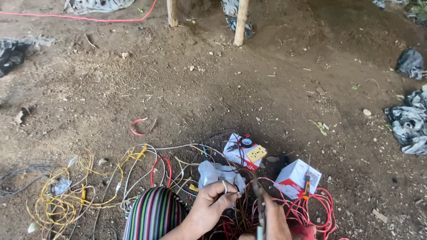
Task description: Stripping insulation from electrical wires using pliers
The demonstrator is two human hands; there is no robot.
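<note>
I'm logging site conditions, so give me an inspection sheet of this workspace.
Surface: bare dirt ground, scattered stones.
Job's things: red wires under both hands; thin tool in the right hand.
Clutter: two small boxes, screwdriver, tape roll, white plastic.
Grippers: left hand pinching a wire; right hand closed on the tool.
Cables: yellow wire tangle; red cable at top.
Surroundings: two wooden posts, black plastic, striped cloth.
</note>
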